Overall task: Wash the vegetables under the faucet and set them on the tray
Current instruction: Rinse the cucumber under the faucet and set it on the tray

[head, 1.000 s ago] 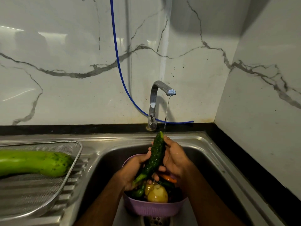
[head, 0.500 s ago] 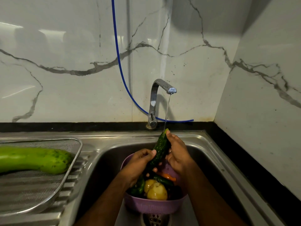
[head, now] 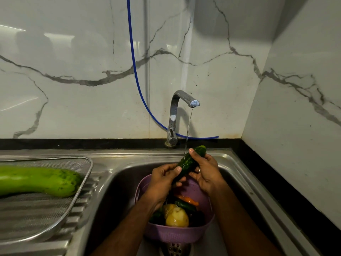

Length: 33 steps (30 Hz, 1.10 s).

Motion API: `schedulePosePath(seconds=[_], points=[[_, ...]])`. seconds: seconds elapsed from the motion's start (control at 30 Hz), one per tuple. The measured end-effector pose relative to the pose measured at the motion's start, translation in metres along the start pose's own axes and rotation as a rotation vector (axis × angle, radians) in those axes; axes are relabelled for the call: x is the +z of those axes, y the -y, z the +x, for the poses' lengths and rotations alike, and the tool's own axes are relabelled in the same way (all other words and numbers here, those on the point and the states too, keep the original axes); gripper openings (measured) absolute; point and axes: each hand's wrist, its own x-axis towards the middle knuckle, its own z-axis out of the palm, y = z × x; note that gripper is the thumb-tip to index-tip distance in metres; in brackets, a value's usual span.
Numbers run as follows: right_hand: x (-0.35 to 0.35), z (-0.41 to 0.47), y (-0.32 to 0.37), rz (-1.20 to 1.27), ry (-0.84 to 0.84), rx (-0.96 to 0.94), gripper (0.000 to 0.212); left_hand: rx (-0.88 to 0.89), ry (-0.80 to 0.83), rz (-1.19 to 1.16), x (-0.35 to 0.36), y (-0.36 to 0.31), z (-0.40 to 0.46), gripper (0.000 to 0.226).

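Marble-walled kitchen, steel sink (head: 238,163): left hand (head: 162,182) and right hand (head: 206,170) are both gripping a cucumber (head: 188,161), tilted under the faucet (head: 177,111) stream, above a purple basket (head: 175,233) holding a potato (head: 176,217) and other vegetables. A gourd (head: 36,180) is lying on the mesh tray (head: 55,218) at left.

Single head-worn view, looking forward and down from above the sink (head: 239,174). Faces the marble wall (head: 73,52) square on, with the faucet (head: 181,100) near centre. Close to both hands (head: 162,179), which enter from the bottom edge. Wide angle, taking in the tray (head: 86,174) at left and the side wall at right.
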Motion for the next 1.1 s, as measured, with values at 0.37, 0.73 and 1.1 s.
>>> schedulePosePath(seconds=[0.37, 0.73, 1.1], points=[[0.006, 0.001, -0.002, -0.002, -0.055, -0.025, 0.082, 0.03, 0.012, -0.145, -0.004, -0.003, 0.0, 0.027], [0.017, -0.006, -0.025, -0.116, 0.185, 0.086, 0.051, -0.181, 0.041, -0.012, -0.014, -0.008, -0.004, 0.04], [0.027, -0.005, -0.022, -0.209, 0.041, 0.077, 0.043, -0.032, 0.031, 0.338, -0.033, 0.0, -0.002, 0.025]])
